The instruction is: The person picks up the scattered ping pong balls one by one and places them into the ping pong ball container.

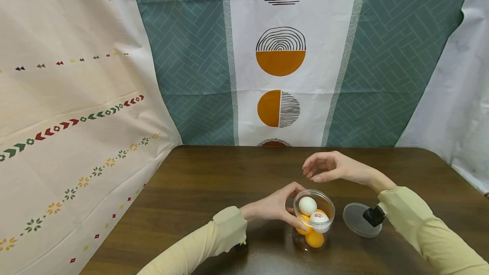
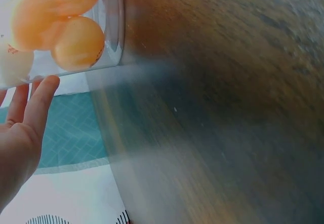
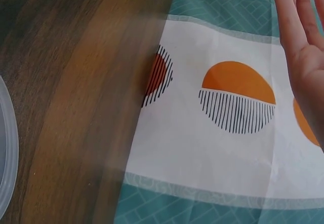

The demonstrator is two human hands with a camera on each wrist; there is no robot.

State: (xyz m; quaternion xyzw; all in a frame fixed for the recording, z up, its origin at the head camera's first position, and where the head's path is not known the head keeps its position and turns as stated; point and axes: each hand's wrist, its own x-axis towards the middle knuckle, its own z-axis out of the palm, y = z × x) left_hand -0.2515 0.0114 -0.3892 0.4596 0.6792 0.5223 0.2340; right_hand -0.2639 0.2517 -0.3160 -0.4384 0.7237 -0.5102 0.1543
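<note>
A clear plastic jar (image 1: 331,213) stands on the table right of centre, without a lid on it. Inside are several table tennis balls, white (image 1: 307,205) and orange (image 1: 315,239). My left hand (image 1: 273,205) grips the jar from its left side, thumb at the front and fingers behind. In the left wrist view, fingertips (image 2: 49,82) touch the jar's wall and orange balls (image 2: 77,43) show through it. My right hand (image 1: 338,167) hovers above and behind the jar, fingers loosely bent and holding nothing. A round translucent lid (image 1: 356,220) lies flat, partly hidden by the right wrist's camera.
The dark wooden table (image 1: 214,173) ends at the back against a patterned teal and white cloth (image 1: 280,84). A cream embroidered cloth (image 1: 76,139) hangs along the left, and a pale cloth (image 1: 454,96) on the right.
</note>
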